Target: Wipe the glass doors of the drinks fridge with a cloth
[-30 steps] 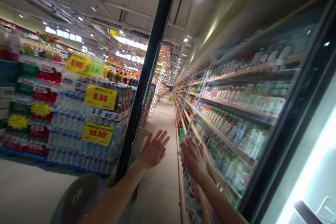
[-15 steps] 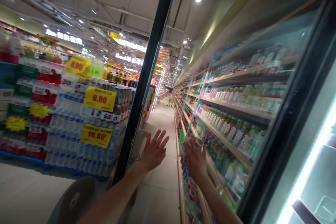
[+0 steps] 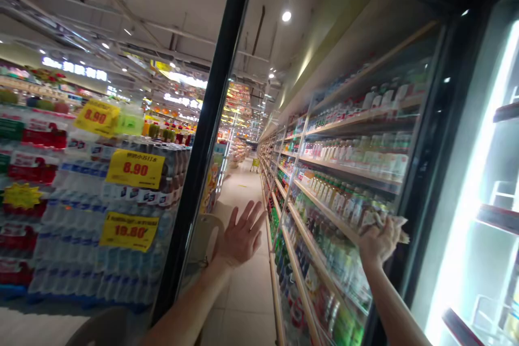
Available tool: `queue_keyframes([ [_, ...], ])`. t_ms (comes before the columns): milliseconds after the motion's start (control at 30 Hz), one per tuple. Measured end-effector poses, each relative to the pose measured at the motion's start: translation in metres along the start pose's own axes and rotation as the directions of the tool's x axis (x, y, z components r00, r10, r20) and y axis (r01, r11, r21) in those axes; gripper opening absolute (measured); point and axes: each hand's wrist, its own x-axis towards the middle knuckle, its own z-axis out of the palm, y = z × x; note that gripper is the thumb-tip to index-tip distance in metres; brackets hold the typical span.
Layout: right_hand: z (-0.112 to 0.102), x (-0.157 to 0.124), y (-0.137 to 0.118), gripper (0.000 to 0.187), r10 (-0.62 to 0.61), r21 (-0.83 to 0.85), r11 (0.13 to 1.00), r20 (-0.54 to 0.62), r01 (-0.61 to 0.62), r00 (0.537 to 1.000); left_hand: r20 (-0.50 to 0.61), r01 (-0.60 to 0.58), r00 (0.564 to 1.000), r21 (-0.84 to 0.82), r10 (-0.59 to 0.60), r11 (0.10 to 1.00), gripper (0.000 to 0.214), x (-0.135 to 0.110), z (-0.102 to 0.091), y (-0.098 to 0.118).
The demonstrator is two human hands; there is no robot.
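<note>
Two bare arms make up all that shows of the person. The left forearm (image 3: pixel 194 300), toward seven o'clock, is smooth and rounded, broad at the picture's edge and tapering to a narrower wrist; its skin is uncovered along the whole visible length. The left hand (image 3: pixel 237 242), near half past six, is bare too, with a flat, broad back, slim fingers (image 3: pixel 245 217) with rounded tips and a short thumb. The right forearm (image 3: pixel 391 300), toward half past four, is slender and likewise uncovered. The right hand (image 3: pixel 377 243), around four o'clock, is bare; its nails are too blurred to tell.
</note>
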Motion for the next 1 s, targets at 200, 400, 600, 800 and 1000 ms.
queue_keyframes([
  [200, 0.009, -0.050, -0.080, 0.048, -0.528, 0.155, 0.849, 0.243, 0.505, 0.814, 0.005, 0.008, 1.000, -0.003, -0.008, 1.000, 0.050, 0.000, 0.002, -0.002],
  [400, 0.001, -0.034, -0.043, 0.045, -0.433, 0.047, 0.901, 0.134, 0.430, 0.892, 0.009, 0.008, 1.000, -0.006, -0.008, 1.000, 0.051, 0.001, 0.002, -0.003],
  [600, -0.005, -0.013, 0.003, 0.051, 0.125, -0.037, 0.991, -0.079, -0.128, 0.989, 0.001, 0.023, 1.000, -0.024, -0.023, 0.999, 0.053, 0.000, 0.004, -0.003],
  [800, -0.003, -0.046, -0.031, 0.050, -0.561, 0.152, 0.828, 0.253, 0.540, 0.788, -0.010, 0.015, 1.000, -0.030, -0.016, 0.999, 0.053, -0.001, 0.008, -0.006],
  [1000, -0.003, 0.006, 0.014, 0.051, -0.109, -0.061, 0.992, -0.035, 0.106, 0.993, -0.019, 0.029, 0.999, -0.081, -0.030, 0.996, 0.057, 0.002, 0.006, -0.004],
])
